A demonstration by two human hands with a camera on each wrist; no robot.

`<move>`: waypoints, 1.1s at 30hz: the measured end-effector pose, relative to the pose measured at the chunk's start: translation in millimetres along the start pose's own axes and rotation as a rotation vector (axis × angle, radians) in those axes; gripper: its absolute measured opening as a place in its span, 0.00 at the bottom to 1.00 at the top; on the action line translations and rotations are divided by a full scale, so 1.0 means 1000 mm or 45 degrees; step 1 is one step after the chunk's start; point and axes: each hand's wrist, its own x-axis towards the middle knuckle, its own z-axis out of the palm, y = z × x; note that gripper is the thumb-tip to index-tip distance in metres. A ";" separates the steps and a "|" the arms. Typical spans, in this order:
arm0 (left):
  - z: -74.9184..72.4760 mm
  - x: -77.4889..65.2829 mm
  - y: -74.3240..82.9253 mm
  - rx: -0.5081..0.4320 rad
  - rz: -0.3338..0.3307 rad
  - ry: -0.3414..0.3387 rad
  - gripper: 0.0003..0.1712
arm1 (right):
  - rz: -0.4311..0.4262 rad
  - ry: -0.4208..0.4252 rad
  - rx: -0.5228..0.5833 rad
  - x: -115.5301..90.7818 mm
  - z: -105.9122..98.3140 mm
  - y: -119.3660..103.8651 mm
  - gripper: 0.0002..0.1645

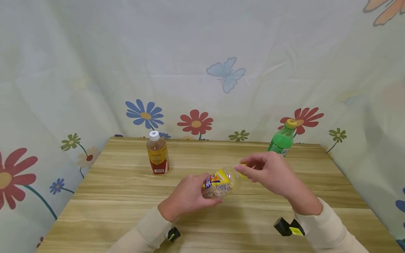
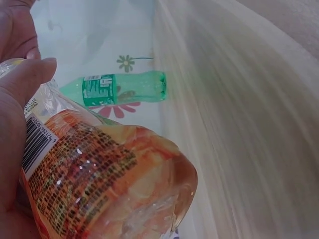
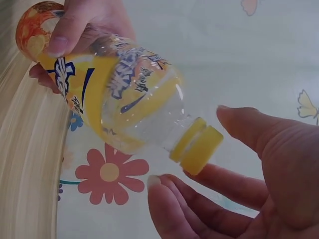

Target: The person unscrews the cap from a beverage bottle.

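The left hand (image 1: 191, 194) hugs the tipped bottle (image 1: 219, 182); the right hand's (image 1: 272, 172) thumb and fingers spread apart by its yellow cap (image 3: 198, 148)

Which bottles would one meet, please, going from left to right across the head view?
White-capped bottle → clear yellow-labelled bottle, held in the left hand → green bottle, partly behind the right hand.
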 end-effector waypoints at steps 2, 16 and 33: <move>0.000 0.000 0.000 0.013 0.002 -0.002 0.32 | 0.027 0.034 -0.028 0.001 0.001 -0.001 0.21; 0.003 0.003 0.003 0.052 -0.019 -0.014 0.34 | 0.262 -0.063 0.047 0.004 0.000 -0.002 0.28; 0.003 0.000 0.001 0.059 0.014 0.006 0.32 | 0.122 -0.078 0.029 0.003 -0.002 -0.004 0.14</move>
